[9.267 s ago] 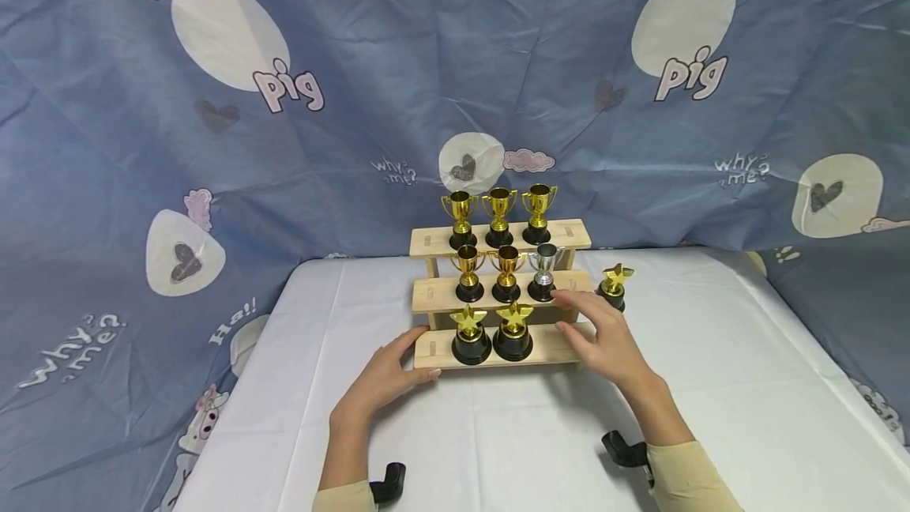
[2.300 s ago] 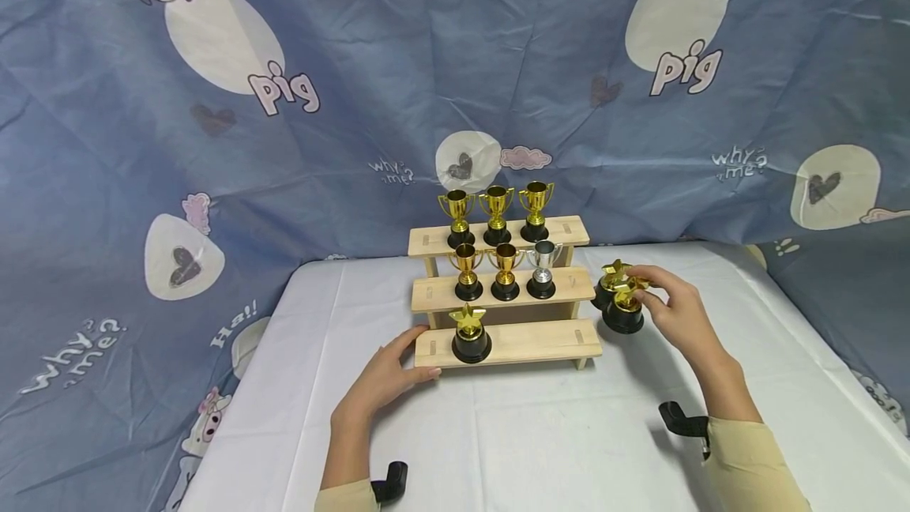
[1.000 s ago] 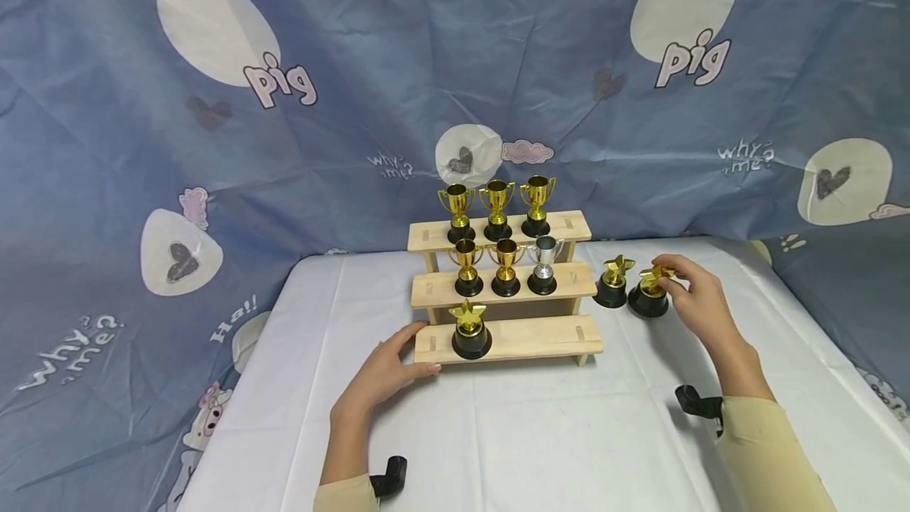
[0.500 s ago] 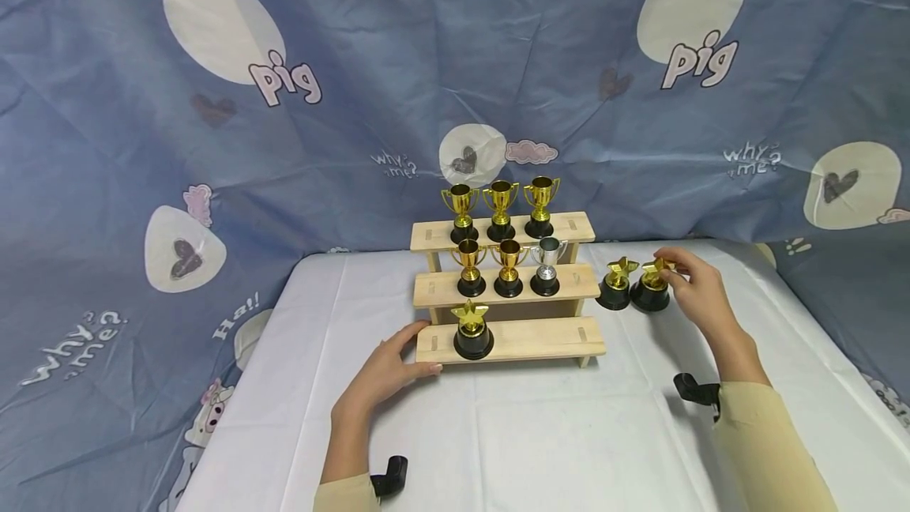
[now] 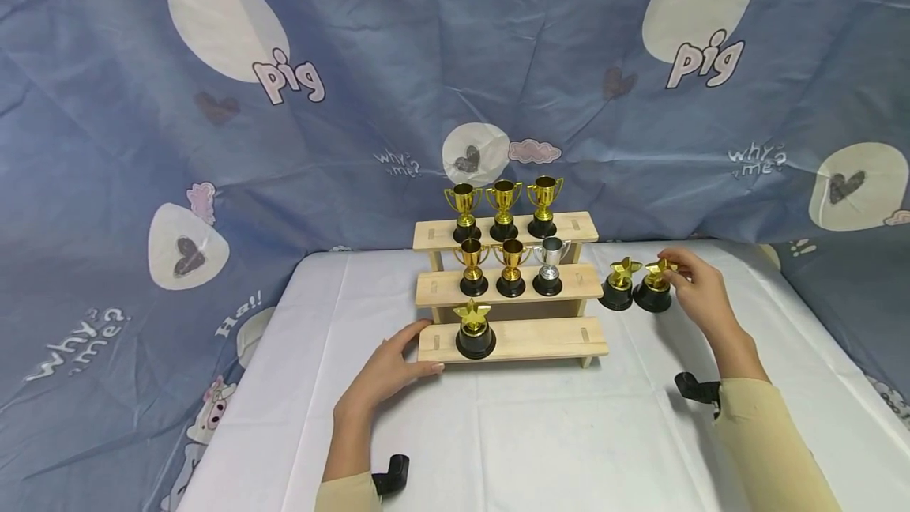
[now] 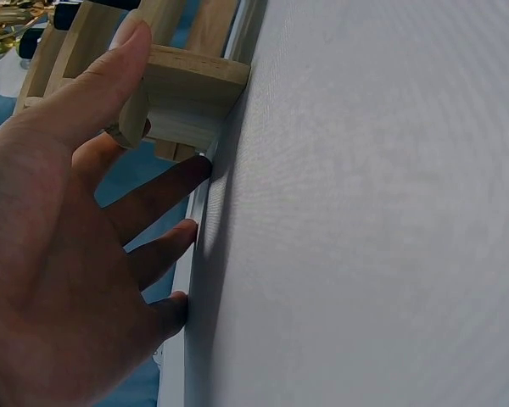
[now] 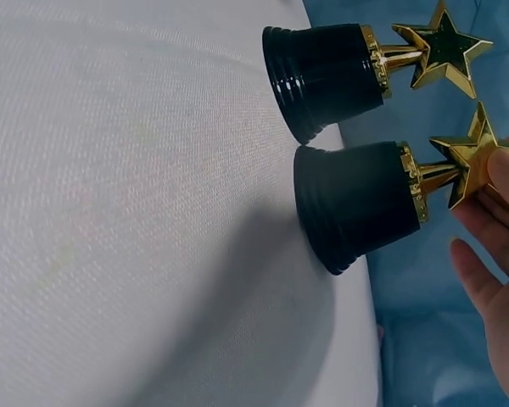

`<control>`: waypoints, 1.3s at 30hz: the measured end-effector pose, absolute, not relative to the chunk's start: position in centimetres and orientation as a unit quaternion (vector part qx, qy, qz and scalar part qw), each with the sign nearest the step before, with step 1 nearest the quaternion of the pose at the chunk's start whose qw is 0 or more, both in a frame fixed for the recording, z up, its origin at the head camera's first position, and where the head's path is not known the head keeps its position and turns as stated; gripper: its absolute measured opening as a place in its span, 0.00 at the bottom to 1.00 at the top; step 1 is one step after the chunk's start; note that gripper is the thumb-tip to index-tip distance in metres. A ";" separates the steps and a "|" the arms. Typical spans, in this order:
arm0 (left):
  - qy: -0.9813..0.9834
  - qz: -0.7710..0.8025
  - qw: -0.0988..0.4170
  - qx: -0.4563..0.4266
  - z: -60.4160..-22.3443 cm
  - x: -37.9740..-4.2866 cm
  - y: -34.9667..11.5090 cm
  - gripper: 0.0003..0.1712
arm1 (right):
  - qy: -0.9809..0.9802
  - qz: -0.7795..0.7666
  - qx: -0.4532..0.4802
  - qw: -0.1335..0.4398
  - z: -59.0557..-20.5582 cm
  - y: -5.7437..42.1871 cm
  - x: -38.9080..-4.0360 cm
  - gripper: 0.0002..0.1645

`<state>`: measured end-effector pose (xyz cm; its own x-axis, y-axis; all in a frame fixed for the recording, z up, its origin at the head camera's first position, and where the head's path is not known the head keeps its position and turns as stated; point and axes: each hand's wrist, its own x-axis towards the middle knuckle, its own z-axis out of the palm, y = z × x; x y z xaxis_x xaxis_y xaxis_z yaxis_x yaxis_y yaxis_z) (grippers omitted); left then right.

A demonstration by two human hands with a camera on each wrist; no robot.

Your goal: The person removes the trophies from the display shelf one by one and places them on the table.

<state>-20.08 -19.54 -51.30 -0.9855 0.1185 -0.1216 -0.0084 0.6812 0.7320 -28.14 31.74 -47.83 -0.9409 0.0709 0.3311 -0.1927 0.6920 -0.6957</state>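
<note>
In the head view my left hand (image 5: pixel 384 374) grips the left end of the lowest step of a three-step wooden display stand (image 5: pixel 540 338). The left wrist view shows the thumb on the step's front edge, the other fingers spread behind. On the right, my right hand (image 5: pixel 700 291) pinches the gold star of a star trophy (image 5: pixel 652 296). Its black base (image 7: pixel 356 203) stands upright on the cloth, close beside a second star trophy (image 5: pixel 617 295). A third star trophy (image 5: pixel 475 338) is on the left part of the lowest step.
Three gold cup trophies (image 5: pixel 503 204) line the top step. The middle step carries two bronze-gold cups (image 5: pixel 511 263) and one silver cup (image 5: pixel 549 259). A white cloth (image 5: pixel 540 433) covers the table, and a blue printed curtain (image 5: pixel 355 101) hangs behind and at the sides.
My right hand has brought one star trophy from the lowest step to the table, right of the second one. In the last second the gap between them has narrowed. My left hand stays put.
</note>
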 end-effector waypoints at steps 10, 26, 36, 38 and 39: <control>0.913 0.400 0.078 0.034 -51.2 -20.0 -19.6 0.50 | -0.908 0.375 0.034 0.185 -48.1 32.1 -28.3 0.17; 0.912 0.401 0.079 0.034 -51.1 -20.1 -19.5 0.49 | -0.905 0.383 0.018 0.183 -48.5 32.5 -28.8 0.17; 0.909 0.408 0.082 0.028 -51.3 -20.0 -19.5 0.50 | -0.905 0.387 0.027 0.173 -48.7 32.5 -28.6 0.28; 0.909 0.408 0.081 0.028 -51.3 -20.0 -19.5 0.51 | -0.904 0.390 0.033 0.172 -48.6 32.6 -28.6 0.34; 0.909 0.409 0.080 0.028 -51.3 -20.0 -19.5 0.51 | -0.902 0.394 0.037 0.172 -48.6 32.6 -28.5 0.36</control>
<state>-19.95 -19.52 -51.29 -0.9855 0.1159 -0.1238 -0.0157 0.6645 0.7471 -28.53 32.57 -48.60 -0.9379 0.0689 0.3400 -0.2024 0.6873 -0.6976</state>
